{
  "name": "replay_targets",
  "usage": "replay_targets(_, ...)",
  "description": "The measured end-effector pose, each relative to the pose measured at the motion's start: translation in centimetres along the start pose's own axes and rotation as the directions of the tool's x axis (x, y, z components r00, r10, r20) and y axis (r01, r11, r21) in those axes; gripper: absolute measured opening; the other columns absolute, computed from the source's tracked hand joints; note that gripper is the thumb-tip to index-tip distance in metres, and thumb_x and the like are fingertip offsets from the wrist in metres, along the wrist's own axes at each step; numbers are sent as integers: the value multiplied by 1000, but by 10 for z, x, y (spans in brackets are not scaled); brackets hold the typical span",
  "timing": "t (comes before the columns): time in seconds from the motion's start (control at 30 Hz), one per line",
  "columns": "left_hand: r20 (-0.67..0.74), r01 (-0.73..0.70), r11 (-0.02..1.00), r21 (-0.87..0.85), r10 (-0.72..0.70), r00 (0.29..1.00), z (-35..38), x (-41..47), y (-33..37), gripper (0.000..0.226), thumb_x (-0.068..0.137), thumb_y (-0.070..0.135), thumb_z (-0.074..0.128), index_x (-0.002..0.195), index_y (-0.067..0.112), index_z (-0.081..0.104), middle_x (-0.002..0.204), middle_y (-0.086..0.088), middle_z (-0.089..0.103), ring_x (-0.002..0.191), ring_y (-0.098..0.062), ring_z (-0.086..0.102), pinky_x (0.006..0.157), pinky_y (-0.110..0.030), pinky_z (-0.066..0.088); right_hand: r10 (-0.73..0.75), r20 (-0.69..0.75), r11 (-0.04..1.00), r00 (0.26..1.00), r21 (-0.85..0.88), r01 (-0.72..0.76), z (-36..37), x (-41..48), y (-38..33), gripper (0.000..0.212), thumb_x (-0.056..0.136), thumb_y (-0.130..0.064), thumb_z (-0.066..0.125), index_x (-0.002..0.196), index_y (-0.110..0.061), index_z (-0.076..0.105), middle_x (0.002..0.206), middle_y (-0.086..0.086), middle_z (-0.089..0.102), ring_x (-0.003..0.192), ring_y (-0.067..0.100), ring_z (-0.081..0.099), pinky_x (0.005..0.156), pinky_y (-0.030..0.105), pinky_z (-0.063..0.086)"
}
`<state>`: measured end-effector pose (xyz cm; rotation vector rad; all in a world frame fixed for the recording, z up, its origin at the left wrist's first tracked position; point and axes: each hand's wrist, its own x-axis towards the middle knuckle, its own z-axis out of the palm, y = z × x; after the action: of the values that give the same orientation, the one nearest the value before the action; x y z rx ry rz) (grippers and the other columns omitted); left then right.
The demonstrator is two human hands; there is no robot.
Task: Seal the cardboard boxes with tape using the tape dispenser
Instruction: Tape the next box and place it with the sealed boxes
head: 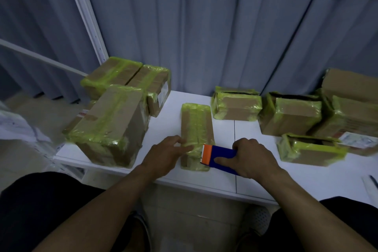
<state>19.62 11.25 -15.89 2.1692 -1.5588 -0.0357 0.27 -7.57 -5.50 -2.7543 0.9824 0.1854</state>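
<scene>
Narrow green-taped cardboard box [196, 127] flat on table, blue-orange tape dispenser [218, 157] against it

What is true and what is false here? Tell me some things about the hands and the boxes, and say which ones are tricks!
1. The right hand holds the blue and orange tape dispenser. True.
2. The left hand is up in the air, touching nothing. False: it touches the narrow box.
3. The tape is red. False: it is yellow-green.
4. The narrow box lies on a white table. True.
</scene>
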Motion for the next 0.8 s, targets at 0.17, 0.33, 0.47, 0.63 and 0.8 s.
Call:
replay_targets(0.17, -22, 20, 997, 70, -19, 1000, -3, -3, 8, 45, 93, 24, 67, 133, 42, 58, 146, 0, 49, 130, -22, 50, 93, -37, 54, -10, 20, 1000, 1000, 15, 10, 4, 7, -3, 61, 73, -79, 70, 91, -22, 58, 84, -6, 58, 77, 16, 64, 61, 27, 50)
replay_targets(0.33, -45, 46, 998, 32, -44, 998, 0, 10, 16, 41, 86, 42, 74, 123, 25, 69, 133, 0, 62, 122, -21, 59, 95, -42, 55, -3, 31, 1000, 1000, 25, 2, 8, 11, -1, 60, 73, -78, 70, 91, -22, 59, 83, -6, 59, 77, 16, 65, 62, 28, 52)
replay_targets(0.47, -37, -24, 996, 81, 27, 999, -2, 17, 22, 37, 90, 35, 70, 125, 24, 68, 117, -1, 69, 106, -22, 64, 84, -39, 58, -4, 27, 999, 1000, 35, 3, 12, 12, 1, 61, 72, -79, 69, 90, -21, 62, 81, -6, 60, 74, 15, 65, 63, 29, 53)
replay_targets(0.63, -12, -7, 991, 136, 9, 1000, -4, 17, 23, 34, 88, 40, 71, 121, 31, 70, 114, 5, 66, 108, -18, 59, 78, -34, 57, -19, 34, 998, 999, 55, 17, 13, 10, 2, 60, 74, -79, 68, 90, -22, 62, 80, -7, 61, 75, 15, 66, 64, 29, 55)
replay_targets(0.8, 4, 4, 984, 179, -5, 1000, -3, 15, 32, 43, 69, 20, 90, 109, 24, 76, 106, -3, 69, 98, -26, 67, 61, -40, 61, -53, 34, 994, 998, 101, 49, 11, 0, 0, 57, 76, -79, 67, 89, -24, 61, 77, -9, 58, 73, 13, 65, 60, 25, 50)
